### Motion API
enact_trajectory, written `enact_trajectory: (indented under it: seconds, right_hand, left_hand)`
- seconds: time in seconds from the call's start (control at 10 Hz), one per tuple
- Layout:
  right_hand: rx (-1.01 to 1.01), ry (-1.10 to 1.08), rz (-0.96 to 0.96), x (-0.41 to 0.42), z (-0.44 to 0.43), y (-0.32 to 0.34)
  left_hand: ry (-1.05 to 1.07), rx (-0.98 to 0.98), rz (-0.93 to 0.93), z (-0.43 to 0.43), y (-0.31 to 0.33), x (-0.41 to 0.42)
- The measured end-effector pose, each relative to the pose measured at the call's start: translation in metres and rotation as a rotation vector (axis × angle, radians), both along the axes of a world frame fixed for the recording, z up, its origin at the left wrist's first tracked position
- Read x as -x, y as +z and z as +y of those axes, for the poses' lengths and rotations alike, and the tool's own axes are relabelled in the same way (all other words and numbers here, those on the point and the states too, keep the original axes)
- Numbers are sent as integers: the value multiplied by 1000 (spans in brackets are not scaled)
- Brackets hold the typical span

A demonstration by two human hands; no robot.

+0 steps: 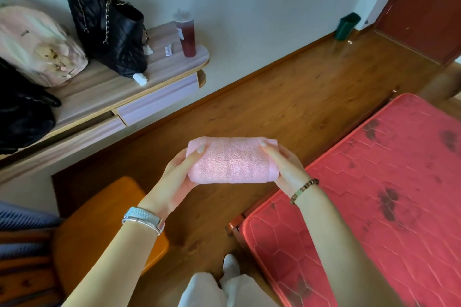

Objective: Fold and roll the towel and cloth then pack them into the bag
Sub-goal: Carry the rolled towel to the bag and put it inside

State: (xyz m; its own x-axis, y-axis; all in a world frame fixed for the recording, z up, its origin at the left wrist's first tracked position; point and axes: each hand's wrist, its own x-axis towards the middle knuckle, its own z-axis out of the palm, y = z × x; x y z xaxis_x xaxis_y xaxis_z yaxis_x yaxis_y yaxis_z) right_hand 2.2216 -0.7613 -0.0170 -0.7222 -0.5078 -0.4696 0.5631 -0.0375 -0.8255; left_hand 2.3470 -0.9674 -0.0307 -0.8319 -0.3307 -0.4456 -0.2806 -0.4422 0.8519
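A pink towel (230, 161), rolled into a short thick cylinder, is held level above the wooden floor in the middle of the view. My left hand (178, 173) grips its left end, thumb on top. My right hand (283, 166) grips its right end the same way. A black quilted bag (109, 30) with chain straps stands upright on the desk at the upper left, its mouth open. A pink backpack (37, 45) lies beside it to the left.
The wooden desk (162, 67) also carries a red drink bottle (187, 36), crumpled tissues and a black bag (22, 112) at its left edge. An orange stool (99, 227) stands below left. A red mattress (374, 207) fills the right. A green bin (348, 26) is by the far door.
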Motion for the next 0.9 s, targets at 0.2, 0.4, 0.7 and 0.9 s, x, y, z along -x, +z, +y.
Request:
enact_trajectory:
  seconds: [0.2, 0.4, 0.7, 0.9]
  right_hand:
    - [-71, 51, 76, 29, -7, -12]
    - [-164, 50, 211, 68, -34, -21]
    - [-147, -179, 241, 144, -110, -19]
    - [-127, -302, 242, 183, -154, -14]
  left_hand:
    - [-81, 80, -10, -17, -6, 34]
    - [-90, 125, -8, -51, -11, 89]
    - [-253, 134, -31, -148, -14, 211]
    - [-395, 202, 36, -195, -5, 286]
